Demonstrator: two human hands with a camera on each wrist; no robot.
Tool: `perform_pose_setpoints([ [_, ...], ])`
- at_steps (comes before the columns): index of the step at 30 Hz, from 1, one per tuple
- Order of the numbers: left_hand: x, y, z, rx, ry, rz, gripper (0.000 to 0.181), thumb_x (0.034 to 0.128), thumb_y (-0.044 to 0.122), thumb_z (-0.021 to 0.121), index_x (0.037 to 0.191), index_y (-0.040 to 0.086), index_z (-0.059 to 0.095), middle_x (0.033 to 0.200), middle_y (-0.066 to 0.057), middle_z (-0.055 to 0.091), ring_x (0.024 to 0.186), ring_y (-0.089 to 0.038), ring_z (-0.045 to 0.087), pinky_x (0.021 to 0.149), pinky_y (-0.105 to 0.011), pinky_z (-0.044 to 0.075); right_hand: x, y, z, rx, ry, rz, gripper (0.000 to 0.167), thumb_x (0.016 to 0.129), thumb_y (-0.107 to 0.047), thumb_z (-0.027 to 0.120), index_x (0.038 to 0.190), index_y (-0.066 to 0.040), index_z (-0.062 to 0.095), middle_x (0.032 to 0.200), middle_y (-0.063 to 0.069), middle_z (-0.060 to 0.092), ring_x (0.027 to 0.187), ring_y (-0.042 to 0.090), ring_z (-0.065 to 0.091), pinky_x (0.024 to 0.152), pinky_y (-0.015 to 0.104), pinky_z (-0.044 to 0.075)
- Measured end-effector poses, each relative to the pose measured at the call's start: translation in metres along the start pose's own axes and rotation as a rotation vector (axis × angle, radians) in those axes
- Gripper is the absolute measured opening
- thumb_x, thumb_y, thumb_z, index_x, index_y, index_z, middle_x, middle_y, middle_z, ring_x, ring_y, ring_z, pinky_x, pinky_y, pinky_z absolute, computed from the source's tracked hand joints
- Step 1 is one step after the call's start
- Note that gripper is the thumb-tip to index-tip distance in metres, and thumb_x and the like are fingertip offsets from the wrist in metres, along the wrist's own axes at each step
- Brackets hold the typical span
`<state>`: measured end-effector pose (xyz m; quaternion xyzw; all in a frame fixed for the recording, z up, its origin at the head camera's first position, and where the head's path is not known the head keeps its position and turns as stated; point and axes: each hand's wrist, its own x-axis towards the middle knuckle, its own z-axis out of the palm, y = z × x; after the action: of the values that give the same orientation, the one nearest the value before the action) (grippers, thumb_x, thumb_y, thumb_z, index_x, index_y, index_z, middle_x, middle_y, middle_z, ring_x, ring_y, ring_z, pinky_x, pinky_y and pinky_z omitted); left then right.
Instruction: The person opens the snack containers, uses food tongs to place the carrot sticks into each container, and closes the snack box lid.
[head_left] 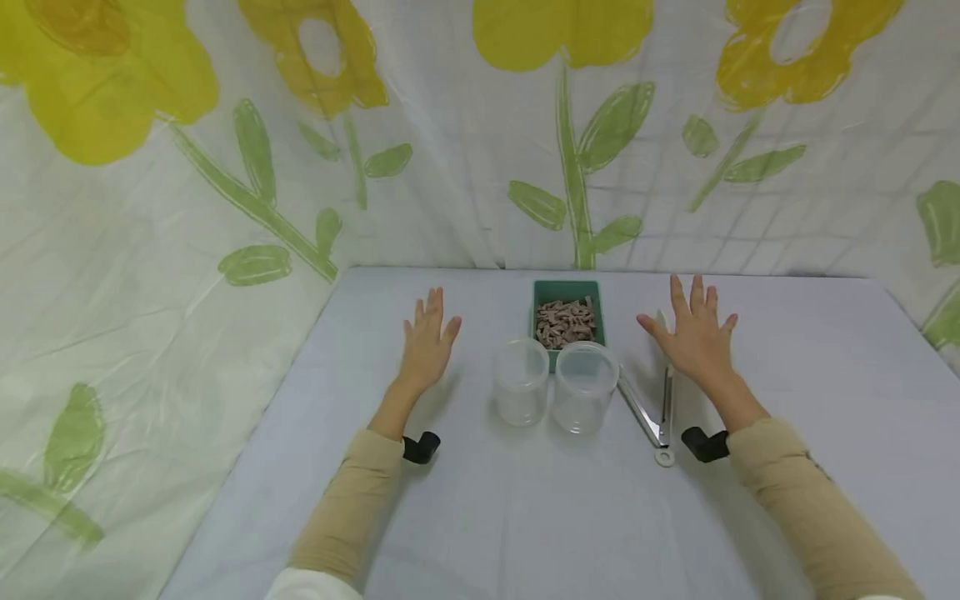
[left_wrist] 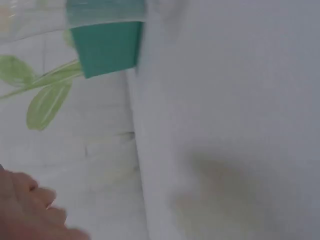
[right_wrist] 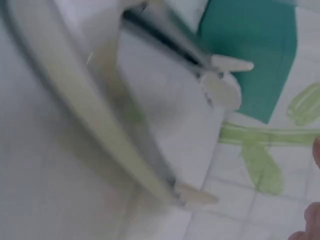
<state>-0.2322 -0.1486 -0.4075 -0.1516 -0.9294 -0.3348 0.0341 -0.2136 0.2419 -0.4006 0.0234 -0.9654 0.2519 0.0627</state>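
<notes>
My left hand (head_left: 427,346) is held out above the left part of the table, fingers spread, holding nothing. On the other side my right hand (head_left: 697,342) also has its fingers spread and holds nothing. Spread metal tongs (head_left: 641,408) with pale tips lie just left of and partly beneath the right hand; their arms look large and blurred in the right wrist view. Two clear plastic jars, the left jar (head_left: 521,392) and the right jar (head_left: 583,392), stand side by side between the hands. Behind them sits a green tray (head_left: 566,289) holding many small brown pieces (head_left: 564,323).
A pale cloth covers the table (head_left: 465,517). Behind and to the left hangs a white sheet (head_left: 450,167) printed with yellow flowers and green leaves. A black wrist mount (head_left: 422,447) shows beneath the left wrist, another mount (head_left: 705,445) beside the right one.
</notes>
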Motion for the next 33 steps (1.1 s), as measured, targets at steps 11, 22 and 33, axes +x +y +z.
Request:
perform_pose_setpoints([
  [11, -0.003, 0.004, 0.012, -0.654, -0.666, 0.14, 0.106, 0.0832, 0.025, 0.079, 0.155, 0.003, 0.004, 0.162, -0.012, 0.002, 0.148, -0.026, -0.003, 0.117, -0.046, 0.004, -0.02, -0.066, -0.023, 0.619, -0.141, -0.117, 0.067, 0.103, -0.035, 0.047, 0.156, -0.013, 0.013, 0.16, 0.012, 0.012, 0.144, 0.037, 0.017, 0.112, 0.058, 0.019],
  [22, -0.007, 0.018, 0.034, -0.761, -0.56, 0.099, 0.079, 0.0771, -0.005, 0.076, 0.144, -0.004, 0.034, 0.145, -0.02, 0.043, 0.138, -0.032, 0.036, 0.113, -0.04, 0.028, -0.033, -0.109, -0.018, 0.846, -0.324, -0.267, 0.062, 0.102, -0.016, 0.052, 0.154, -0.004, 0.021, 0.159, 0.014, 0.018, 0.145, 0.032, 0.02, 0.113, 0.047, 0.023],
  [33, -0.032, 0.074, 0.016, -0.442, 0.175, 0.29, 0.08, 0.0636, 0.004, 0.089, 0.133, -0.006, 0.051, 0.131, -0.021, 0.057, 0.119, -0.037, 0.053, 0.096, -0.055, 0.043, -0.046, -0.138, -0.01, 0.768, -0.336, -0.238, 0.078, 0.089, -0.02, 0.071, 0.151, -0.001, 0.028, 0.157, 0.017, 0.022, 0.14, 0.033, 0.031, 0.109, 0.044, 0.031],
])
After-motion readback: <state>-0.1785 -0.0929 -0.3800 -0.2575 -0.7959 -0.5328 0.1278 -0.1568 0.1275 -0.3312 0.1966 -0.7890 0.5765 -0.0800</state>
